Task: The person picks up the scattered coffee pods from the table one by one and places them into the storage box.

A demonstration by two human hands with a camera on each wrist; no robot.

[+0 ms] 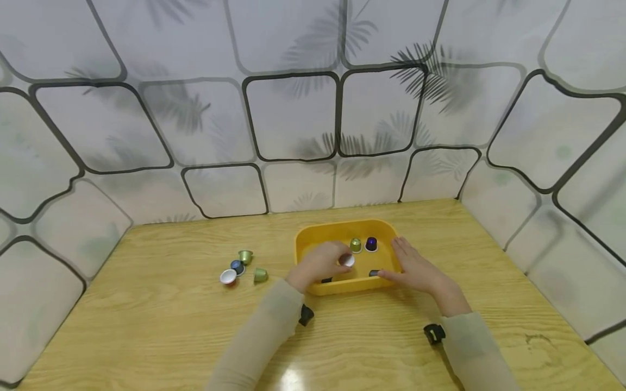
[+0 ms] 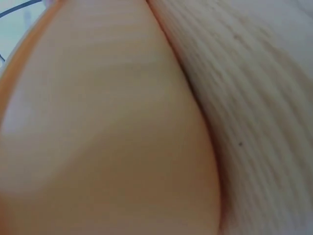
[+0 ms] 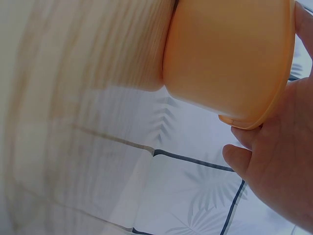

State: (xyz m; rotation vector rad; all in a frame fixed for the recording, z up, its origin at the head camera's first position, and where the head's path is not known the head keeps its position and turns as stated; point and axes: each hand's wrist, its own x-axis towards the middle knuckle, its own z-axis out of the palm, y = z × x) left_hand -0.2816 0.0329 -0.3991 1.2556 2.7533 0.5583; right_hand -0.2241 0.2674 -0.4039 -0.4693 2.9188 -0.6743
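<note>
Pale sleeves (image 1: 256, 336), left grip (image 1: 320, 264) on capsule (image 1: 348, 260), right grip (image 1: 418, 273) on tray (image 1: 349, 287)

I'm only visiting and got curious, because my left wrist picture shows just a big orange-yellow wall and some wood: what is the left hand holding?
Observer: In the head view, the left hand pinches a white-faced capsule between thumb and fingers.

Visitor: Oh! And the other hand, is it busy too?

Observer: The right hand touches the right end of the yellow tray.

Visitor: Are there any more of those little capsules outside the tray?

Observer: Yes, four capsules lie on the table, off to the left of the tray.
</note>
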